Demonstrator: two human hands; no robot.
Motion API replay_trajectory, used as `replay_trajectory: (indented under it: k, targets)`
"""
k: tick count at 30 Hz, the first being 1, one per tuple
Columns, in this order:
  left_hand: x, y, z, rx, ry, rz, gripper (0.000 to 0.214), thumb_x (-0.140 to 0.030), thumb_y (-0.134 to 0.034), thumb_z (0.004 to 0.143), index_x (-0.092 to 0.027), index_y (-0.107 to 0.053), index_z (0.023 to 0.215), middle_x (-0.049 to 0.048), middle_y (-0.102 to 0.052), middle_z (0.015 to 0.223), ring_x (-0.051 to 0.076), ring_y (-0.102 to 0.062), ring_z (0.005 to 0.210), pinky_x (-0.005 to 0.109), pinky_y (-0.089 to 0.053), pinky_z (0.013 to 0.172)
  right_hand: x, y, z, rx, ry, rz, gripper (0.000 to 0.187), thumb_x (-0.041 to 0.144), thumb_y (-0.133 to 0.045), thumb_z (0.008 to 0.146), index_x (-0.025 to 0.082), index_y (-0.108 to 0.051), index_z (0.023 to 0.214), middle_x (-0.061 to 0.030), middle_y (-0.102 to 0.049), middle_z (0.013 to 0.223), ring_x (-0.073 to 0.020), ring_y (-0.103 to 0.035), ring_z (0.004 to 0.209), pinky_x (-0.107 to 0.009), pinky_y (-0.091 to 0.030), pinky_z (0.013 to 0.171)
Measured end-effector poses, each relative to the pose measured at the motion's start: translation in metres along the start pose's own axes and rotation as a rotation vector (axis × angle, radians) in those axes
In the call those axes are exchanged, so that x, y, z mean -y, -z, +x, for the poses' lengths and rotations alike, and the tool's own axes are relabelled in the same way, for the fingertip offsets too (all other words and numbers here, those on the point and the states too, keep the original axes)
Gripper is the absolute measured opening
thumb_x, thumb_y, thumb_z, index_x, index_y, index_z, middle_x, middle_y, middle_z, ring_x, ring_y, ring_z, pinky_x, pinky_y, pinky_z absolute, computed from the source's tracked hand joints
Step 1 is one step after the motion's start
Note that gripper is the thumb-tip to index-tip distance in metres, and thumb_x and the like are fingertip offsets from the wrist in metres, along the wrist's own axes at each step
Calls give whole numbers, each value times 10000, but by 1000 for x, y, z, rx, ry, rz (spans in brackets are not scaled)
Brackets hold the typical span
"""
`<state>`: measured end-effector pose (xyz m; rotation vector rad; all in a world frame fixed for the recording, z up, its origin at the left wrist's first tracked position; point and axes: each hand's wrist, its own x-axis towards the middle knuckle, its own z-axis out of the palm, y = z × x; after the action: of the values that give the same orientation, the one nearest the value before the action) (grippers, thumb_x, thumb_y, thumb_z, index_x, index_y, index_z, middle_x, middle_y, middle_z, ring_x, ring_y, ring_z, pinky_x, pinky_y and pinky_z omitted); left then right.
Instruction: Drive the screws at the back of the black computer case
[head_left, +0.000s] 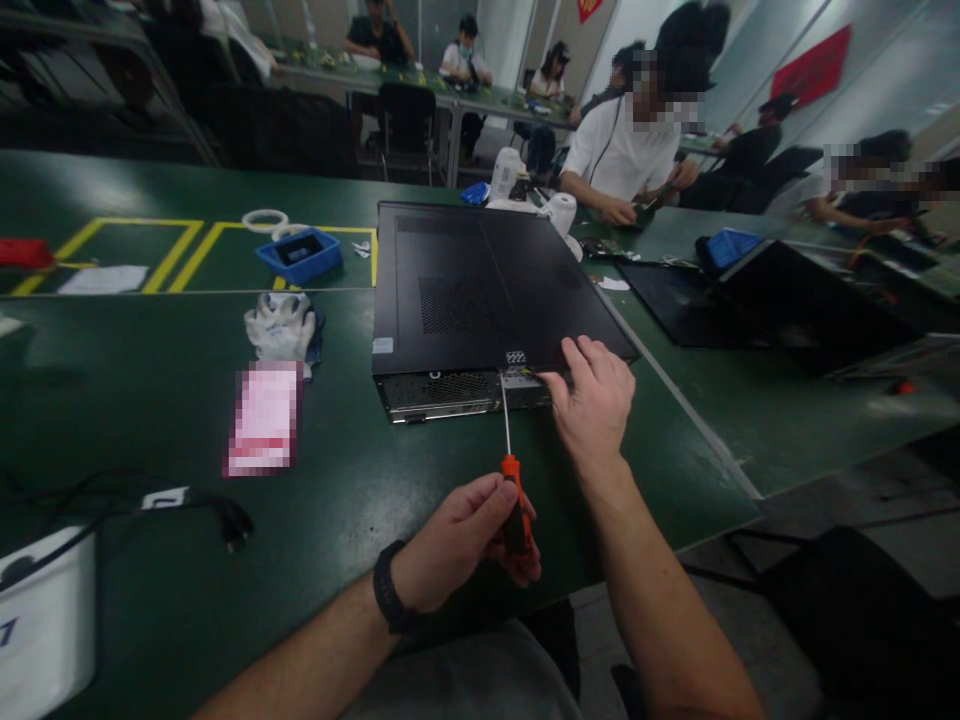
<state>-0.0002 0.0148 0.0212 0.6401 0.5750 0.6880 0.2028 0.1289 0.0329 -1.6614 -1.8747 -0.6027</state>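
A black desktop computer case [480,270] lies flat on the green table, its rear panel [450,393] towards me. My left hand [487,525] is closed around the orange and black handle of a screwdriver [511,490]. The screwdriver's thin shaft points away from me, with its tip at the upper edge of the rear panel; the exact spot it meets is too small to make out. My right hand [596,395] rests on the case's near right corner, fingers over the top and thumb by the rear edge close to the tip. A label [515,357] sits on the cover nearby.
Left of the case lie grey-white work gloves [281,328], a pink-bordered blurred item [264,418] and a blue bin [300,256]. A black cable [232,515] and a white box [52,620] are at lower left. Across the table a person [630,150] works; another opened case [817,300] stands right.
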Motion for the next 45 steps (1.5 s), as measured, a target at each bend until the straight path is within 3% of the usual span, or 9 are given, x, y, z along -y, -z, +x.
replay_trajectory:
  k: [11, 38, 42, 45]
  targets:
    - [-2, -1, 0, -4, -18, 17, 596, -745, -683, 832, -166, -607, 948, 29, -697, 684, 158, -695, 599, 256, -537, 561, -15, -3, 10, 80, 199, 17, 507, 470, -474, 1049, 131, -625, 1395, -141, -646, 1460, -272, -553, 1417, -424, -399, 1185]
    - [-4, -6, -6, -35, -19, -13, 576, -728, -699, 835, -166, -600, 917, 18, -694, 646, 137, -683, 579, 230, -528, 549, -5, 5, 7, 103, 176, -6, 454, 409, -470, 1054, 169, -637, 1402, -119, -664, 1442, -282, -592, 1357, -429, -414, 1122]
    - [-3, -5, -4, -43, -23, -7, 582, -730, -693, 837, -162, -599, 925, 21, -700, 650, 135, -686, 578, 226, -530, 549, 0, 7, 4, 105, 186, -8, 506, 489, -497, 1036, 181, -627, 1415, -124, -640, 1472, -288, -566, 1383, -436, -399, 1154]
    - [0, -4, -2, -44, -26, 3, 588, -733, -692, 836, -161, -599, 932, 22, -703, 655, 139, -692, 586, 229, -538, 552, 3, 9, 0, 115, 198, -2, 686, 638, -550, 966, 172, -574, 1468, -161, -584, 1524, -326, -505, 1440, -490, -349, 1216]
